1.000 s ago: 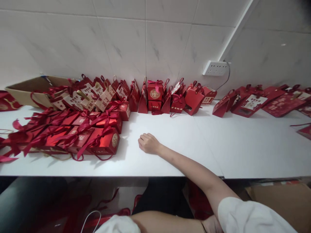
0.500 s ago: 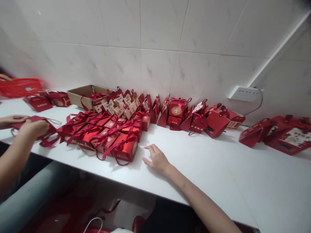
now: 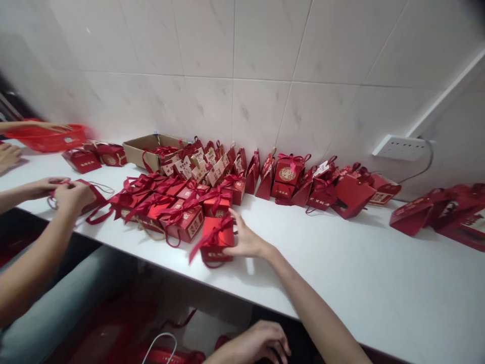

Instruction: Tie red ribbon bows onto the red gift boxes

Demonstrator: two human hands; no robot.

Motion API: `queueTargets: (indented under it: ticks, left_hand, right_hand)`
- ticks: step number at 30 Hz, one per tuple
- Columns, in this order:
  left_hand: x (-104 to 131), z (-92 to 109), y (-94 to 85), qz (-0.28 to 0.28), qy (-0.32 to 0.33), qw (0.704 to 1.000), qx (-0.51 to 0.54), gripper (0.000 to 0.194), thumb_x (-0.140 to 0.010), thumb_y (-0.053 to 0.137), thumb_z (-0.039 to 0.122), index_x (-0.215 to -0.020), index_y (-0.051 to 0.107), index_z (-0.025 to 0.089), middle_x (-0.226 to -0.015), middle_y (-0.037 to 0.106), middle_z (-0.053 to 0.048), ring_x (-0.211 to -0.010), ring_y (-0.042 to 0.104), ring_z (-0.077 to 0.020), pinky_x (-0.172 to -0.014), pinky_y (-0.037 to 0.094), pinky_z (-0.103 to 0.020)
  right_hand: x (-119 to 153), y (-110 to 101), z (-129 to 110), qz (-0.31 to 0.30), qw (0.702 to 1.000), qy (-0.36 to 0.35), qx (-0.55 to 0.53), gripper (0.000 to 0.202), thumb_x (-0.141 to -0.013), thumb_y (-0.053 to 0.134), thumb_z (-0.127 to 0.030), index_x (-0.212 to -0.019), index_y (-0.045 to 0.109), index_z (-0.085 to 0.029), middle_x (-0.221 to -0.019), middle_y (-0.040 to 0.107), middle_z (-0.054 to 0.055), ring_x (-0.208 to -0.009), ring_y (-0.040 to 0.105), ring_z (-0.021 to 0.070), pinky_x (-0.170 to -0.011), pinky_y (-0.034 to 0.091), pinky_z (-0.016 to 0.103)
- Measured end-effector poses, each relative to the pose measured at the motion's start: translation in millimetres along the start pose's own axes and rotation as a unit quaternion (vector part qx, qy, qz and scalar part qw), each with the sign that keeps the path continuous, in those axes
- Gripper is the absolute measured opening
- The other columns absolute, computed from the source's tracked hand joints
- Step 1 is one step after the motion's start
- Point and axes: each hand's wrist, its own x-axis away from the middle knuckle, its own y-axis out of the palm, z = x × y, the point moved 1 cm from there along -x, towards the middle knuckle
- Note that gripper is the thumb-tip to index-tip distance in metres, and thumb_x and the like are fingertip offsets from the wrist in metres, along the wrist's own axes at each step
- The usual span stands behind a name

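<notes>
My right hand [image 3: 244,242] grips a small red gift box [image 3: 219,240] with a ribbon bow by its right side. The box stands slightly turned at the front right end of a tight cluster of red boxes with ribbon bows [image 3: 185,221]. Low in the view, in front of the table edge, my left hand [image 3: 267,339] hangs with loosely bent fingers, partly apart, and nothing visible in it.
A person's hands [image 3: 62,192] hold a red box at the left. Beyond, another hand [image 3: 56,126] reaches over a red basket [image 3: 49,139]. A cardboard box [image 3: 142,155] and rows of red bags [image 3: 350,194] line the wall, below a socket strip [image 3: 399,147]. The white table [image 3: 341,273] extends right.
My right hand has closed on the end box, which is now pulled forward and turned. My left hand has come into view at the bottom. Another person's hands have appeared at far left.
</notes>
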Motion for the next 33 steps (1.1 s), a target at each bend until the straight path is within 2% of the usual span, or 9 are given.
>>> queueTargets:
  ticks: [4,6,8,10,13,16,25,30,33]
  left_hand:
    - [15,-44,88.6,-0.290,-0.043,0.956,0.032,0.041,-0.078,0.056,0.054,-0.071,0.067,0.016,-0.075,0.068,-0.005,-0.071,0.063,-0.0180,-0.062,0.050,-0.028]
    - [21,-57,97.1,-0.422,-0.054,0.903,0.059,0.047,-0.075,0.056,0.059,-0.077,0.069,0.014,-0.076,0.068,-0.006,-0.069,0.062,-0.0163,-0.065,0.048,-0.026]
    - [21,-60,85.8,-0.446,-0.050,0.892,0.048,0.043,-0.075,0.058,0.056,-0.084,0.070,0.015,-0.079,0.069,-0.007,-0.071,0.061,-0.0160,-0.068,0.047,-0.026]
    - [12,-54,70.4,-0.366,-0.027,0.928,0.073,0.038,-0.078,0.057,0.052,-0.082,0.068,0.015,-0.078,0.068,-0.006,-0.071,0.059,-0.0159,-0.068,0.046,-0.025]
    - [-12,-43,61.8,-0.076,0.030,0.992,0.097,0.033,-0.083,0.050,0.045,-0.068,0.057,0.017,-0.069,0.060,-0.002,-0.068,0.055,-0.0139,-0.068,0.043,-0.025]
    - [-34,-37,72.4,0.155,0.061,0.985,0.040,0.022,-0.080,0.052,0.042,-0.078,0.052,0.019,-0.073,0.055,0.000,-0.072,0.054,-0.0148,-0.069,0.043,-0.026]
    - [-43,-36,93.2,0.106,0.037,0.986,-0.122,0.030,-0.081,0.049,0.045,-0.065,0.051,0.019,-0.065,0.057,0.002,-0.064,0.053,-0.0146,-0.063,0.040,-0.026]
    - [-46,-39,72.9,0.162,0.057,0.985,-0.006,0.028,-0.077,0.053,0.040,-0.059,0.051,0.018,-0.058,0.052,0.002,-0.058,0.049,-0.0124,-0.059,0.040,-0.024]
    - [-49,-40,47.4,0.247,0.041,0.957,0.149,0.022,-0.068,0.057,0.033,-0.053,0.050,0.018,-0.052,0.049,0.003,-0.054,0.047,-0.0111,-0.057,0.042,-0.023]
  right_hand:
    - [55,-58,18,-0.014,0.998,0.001,-0.054,0.089,-0.066,0.067,-0.026,-0.142,0.020,-0.027,-0.151,0.017,0.010,-0.139,0.019,0.0277,-0.107,0.031,0.048]
    - [85,-81,28,0.112,0.992,0.044,-0.035,0.077,-0.069,0.065,-0.029,-0.138,0.030,-0.029,-0.150,0.022,0.009,-0.138,0.020,0.0284,-0.105,0.032,0.050]
    - [113,-91,35,0.225,0.968,0.106,-0.039,0.058,-0.075,0.060,-0.034,-0.129,0.040,-0.027,-0.141,0.037,0.011,-0.130,0.038,0.0288,-0.100,0.039,0.049]
    - [135,-85,40,0.287,0.943,0.156,-0.058,0.044,-0.080,0.055,-0.042,-0.120,0.049,-0.024,-0.129,0.050,0.012,-0.117,0.052,0.0274,-0.095,0.043,0.047]
    - [155,-60,44,0.291,0.934,0.185,-0.094,0.042,-0.082,0.052,-0.050,-0.114,0.052,-0.023,-0.119,0.058,0.011,-0.109,0.058,0.0251,-0.094,0.044,0.044]
    - [160,-40,44,0.278,0.934,0.183,-0.130,0.041,-0.082,0.053,-0.053,-0.108,0.054,-0.021,-0.108,0.064,0.009,-0.098,0.063,0.0224,-0.089,0.047,0.040]
    - [119,-53,32,0.361,0.894,0.167,-0.209,0.042,-0.067,0.064,-0.059,-0.065,0.056,-0.017,-0.053,0.055,-0.003,-0.049,0.052,0.0106,-0.052,0.043,0.025]
    - [121,-71,25,0.399,0.875,0.126,-0.243,0.037,-0.059,0.074,-0.050,-0.064,0.057,-0.017,-0.050,0.054,-0.005,-0.049,0.050,0.0087,-0.052,0.043,0.023]
    - [146,-96,21,0.492,0.816,0.091,-0.289,0.041,-0.055,0.076,-0.051,-0.066,0.054,-0.019,-0.049,0.050,-0.009,-0.049,0.050,0.0065,-0.054,0.046,0.021]
